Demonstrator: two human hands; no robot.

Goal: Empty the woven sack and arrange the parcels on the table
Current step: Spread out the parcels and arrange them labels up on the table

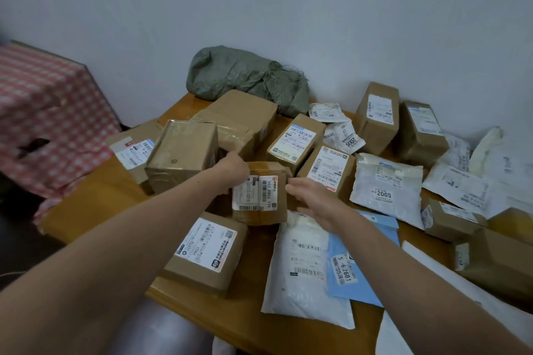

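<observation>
Our right hand (315, 200) spreads loose beside the small labelled box (259, 199), left hand (234, 166) opposite, grip unclear, taped cartons (181, 153) crowding behind, woven sack (245, 75) beyond

From my remote seat, the backdrop is a plain pale wall (288, 8), bluish-grey in this light and bare across the whole upper part of my view. At the left stands something boxy draped in a red-and-white checked cloth (43, 112); the cloth hangs down its near face in loose folds. A thin dark edge (49, 53) shows along the top at the back. Low on the near face I see a ragged dark patch (33, 145), a hole or a stain, I cannot tell which. Below the cloth the floor (17, 225) is dark. At the bottom edge sits a blurred pale grey shape (161, 326) I cannot identify.
</observation>
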